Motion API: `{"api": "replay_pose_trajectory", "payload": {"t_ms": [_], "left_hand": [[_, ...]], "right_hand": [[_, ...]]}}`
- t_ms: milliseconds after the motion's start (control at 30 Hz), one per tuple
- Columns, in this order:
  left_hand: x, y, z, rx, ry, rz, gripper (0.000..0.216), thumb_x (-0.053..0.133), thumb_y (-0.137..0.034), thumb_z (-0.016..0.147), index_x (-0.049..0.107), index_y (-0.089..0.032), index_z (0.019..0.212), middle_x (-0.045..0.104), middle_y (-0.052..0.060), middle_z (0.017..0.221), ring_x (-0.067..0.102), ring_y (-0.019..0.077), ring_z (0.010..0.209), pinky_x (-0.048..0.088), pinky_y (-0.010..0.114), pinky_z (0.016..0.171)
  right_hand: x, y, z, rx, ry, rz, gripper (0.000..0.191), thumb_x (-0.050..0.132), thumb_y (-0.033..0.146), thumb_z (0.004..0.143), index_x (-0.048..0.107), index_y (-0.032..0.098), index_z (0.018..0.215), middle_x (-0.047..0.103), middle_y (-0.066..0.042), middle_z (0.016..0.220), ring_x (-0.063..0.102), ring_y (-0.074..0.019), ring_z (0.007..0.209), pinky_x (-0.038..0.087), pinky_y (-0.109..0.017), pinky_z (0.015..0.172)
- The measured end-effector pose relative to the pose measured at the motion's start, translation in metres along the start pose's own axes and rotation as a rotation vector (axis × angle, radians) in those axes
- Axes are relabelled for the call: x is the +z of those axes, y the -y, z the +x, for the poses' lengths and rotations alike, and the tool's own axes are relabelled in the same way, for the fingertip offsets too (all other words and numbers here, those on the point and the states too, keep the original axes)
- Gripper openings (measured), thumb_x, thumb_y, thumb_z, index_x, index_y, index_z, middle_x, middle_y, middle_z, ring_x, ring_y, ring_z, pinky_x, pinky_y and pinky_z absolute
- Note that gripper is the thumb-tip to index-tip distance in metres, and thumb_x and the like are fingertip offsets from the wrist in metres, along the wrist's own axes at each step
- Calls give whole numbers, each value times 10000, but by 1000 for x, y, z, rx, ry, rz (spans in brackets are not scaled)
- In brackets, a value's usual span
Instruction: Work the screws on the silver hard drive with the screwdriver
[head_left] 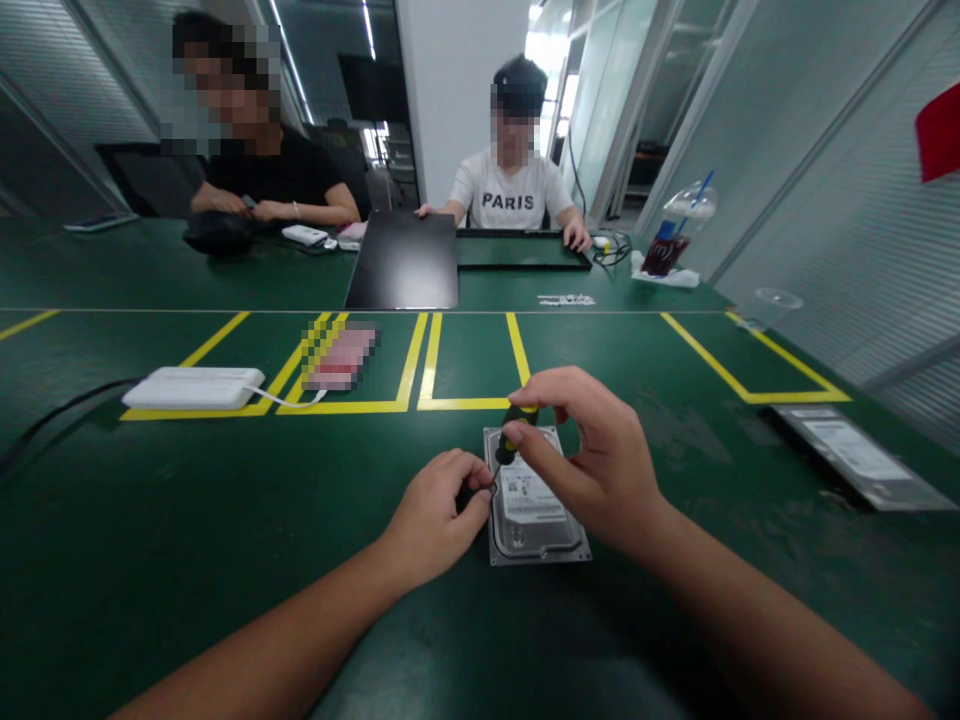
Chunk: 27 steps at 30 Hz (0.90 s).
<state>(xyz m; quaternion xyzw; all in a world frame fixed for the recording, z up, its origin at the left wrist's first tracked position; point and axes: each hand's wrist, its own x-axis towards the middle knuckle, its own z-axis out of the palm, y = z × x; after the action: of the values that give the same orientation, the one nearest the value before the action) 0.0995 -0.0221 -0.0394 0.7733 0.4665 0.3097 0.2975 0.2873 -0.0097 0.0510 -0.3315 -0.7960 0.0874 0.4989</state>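
Observation:
A silver hard drive (pixel 534 505) with a white label lies flat on the green table (pixel 225 540) in front of me. My right hand (pixel 592 460) pinches the black and yellow handle of a small screwdriver (pixel 513 432), whose tip points down at the drive's left edge. My left hand (pixel 439 515) is curled at that same edge, its fingers pressed together around the screwdriver's lower shaft near the tip.
A white power bank (pixel 193 388) with a cable and a pink phone (pixel 341 360) lie inside yellow floor-tape boxes. A flat grey device (pixel 855 455) rests at right. Two people sit across the table with a black laptop (pixel 405 262) and a plastic cup (pixel 679 235).

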Motion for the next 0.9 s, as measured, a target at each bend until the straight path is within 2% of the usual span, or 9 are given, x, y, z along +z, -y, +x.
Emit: {"api": "replay_pose_trajectory", "payload": {"t_ms": [133, 333, 400, 533, 700, 833, 900], "left_hand": [[0, -1, 1, 10, -3, 7, 58, 565, -145, 830, 567, -194, 861, 558, -1, 827, 535, 183, 804, 395, 315, 735], [1, 0, -1, 13, -6, 4, 59, 563, -141, 831, 555, -196, 849, 552, -3, 819, 530, 181, 799, 392, 312, 732], [1, 0, -1, 11, -3, 5, 60, 560, -143, 834, 560, -197, 861, 553, -2, 825, 531, 182, 803, 392, 312, 733], [0, -1, 0, 3, 4, 11, 56, 560, -145, 833, 560, -196, 856, 555, 1, 826, 532, 184, 803, 391, 313, 728], [0, -2, 0, -2, -1, 13, 34, 557, -164, 839, 555, -197, 845, 557, 3, 823, 533, 185, 800, 396, 316, 728], [-1, -2, 0, -6, -1, 23, 35, 549, -166, 842, 544, -199, 833, 547, 0, 807, 529, 185, 787, 394, 316, 718], [-1, -1, 0, -4, -1, 25, 44, 549, -157, 841, 542, -199, 833, 544, -3, 803, 529, 184, 785, 395, 315, 716]], "right_hand": [[-1, 1, -2, 29, 10, 29, 254, 596, 109, 851, 648, 175, 1090, 711, -49, 1041, 634, -158, 958, 494, -326, 819], [0, 0, -2, -14, 35, 63, 273, 599, 112, 852, 639, 174, 1114, 707, -65, 1119, 628, -176, 1074, 498, -330, 829], [-1, 0, -1, -3, 29, 46, 254, 596, 113, 862, 642, 178, 1104, 710, -56, 1085, 634, -163, 1015, 499, -323, 816], [-2, 1, 0, 20, 2, -7, 170, 703, 215, 833, 664, 165, 991, 678, -36, 902, 614, -155, 876, 503, -314, 774], [-2, 1, -1, 10, 43, 61, 251, 570, 126, 890, 656, 174, 1121, 712, -56, 1071, 631, -157, 1005, 505, -319, 801], [-2, 1, -1, 5, 45, 57, 204, 652, 176, 863, 670, 197, 1065, 699, -29, 960, 627, -148, 901, 517, -323, 785], [-1, 2, -1, 16, 39, 66, 193, 672, 201, 856, 674, 203, 1049, 694, -37, 961, 632, -160, 914, 525, -330, 779]]}}
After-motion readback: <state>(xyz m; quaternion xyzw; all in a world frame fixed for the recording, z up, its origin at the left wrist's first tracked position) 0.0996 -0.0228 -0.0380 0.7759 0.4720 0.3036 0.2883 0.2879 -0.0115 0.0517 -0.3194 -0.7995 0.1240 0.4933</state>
